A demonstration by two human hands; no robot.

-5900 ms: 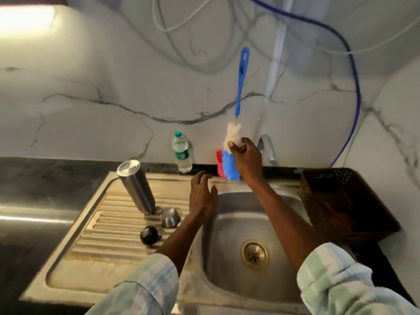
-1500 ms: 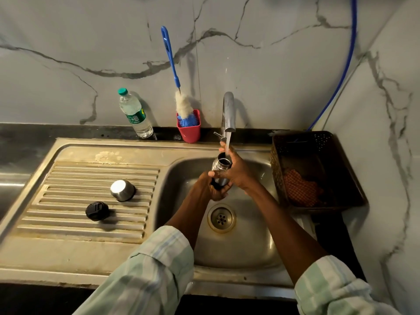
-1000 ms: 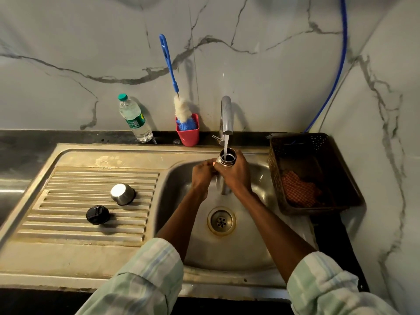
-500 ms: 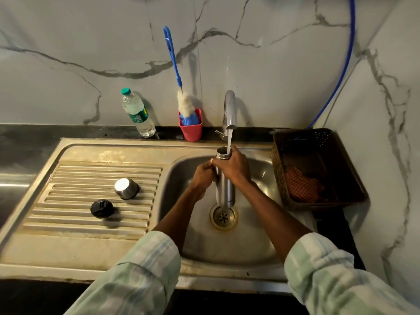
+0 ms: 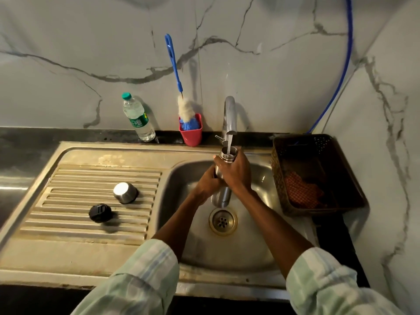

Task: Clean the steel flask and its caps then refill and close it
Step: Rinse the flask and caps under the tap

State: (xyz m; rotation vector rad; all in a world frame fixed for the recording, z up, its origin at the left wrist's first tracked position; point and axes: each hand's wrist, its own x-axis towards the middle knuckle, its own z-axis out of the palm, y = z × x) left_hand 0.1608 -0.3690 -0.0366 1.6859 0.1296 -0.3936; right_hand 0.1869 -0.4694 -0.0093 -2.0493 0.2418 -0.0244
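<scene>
- Head view takes in a dark counter (image 5: 27, 142) carrying a steel sink (image 5: 193, 251), its ribbed drainboard (image 5: 68, 223) on the left and the basin on the right.
- A brown basket (image 5: 345, 189) with an orange cloth (image 5: 302, 192) inside sits just right of the basin.
- Both of the person's hands hold the steel flask (image 5: 222, 196) upright over the drain (image 5: 223, 221), its open mouth directly under the tap (image 5: 230, 114), with water running in.
- The right hand (image 5: 236, 173) has a closed grip round the flask's neck; the left hand (image 5: 208, 183) wraps the body just below it, fingers curled on the steel.
- A bottle brush (image 5: 173, 64) stands in a red cup (image 5: 191, 130) at the back, beside a plastic water bottle (image 5: 137, 117).
- The steel cap (image 5: 125, 192) and the black inner cap (image 5: 100, 212) lie apart on the drainboard, untouched.
- My judgement: this is a fill or rinse step. To do it well, keep the mouth centred under the stream so nothing splashes off the rim, hold the flask vertical, and keep the wet steel firmly gripped as its weight rises.
- Stopping short of the brim would leave room to swirl or to seat the inner cap.
</scene>
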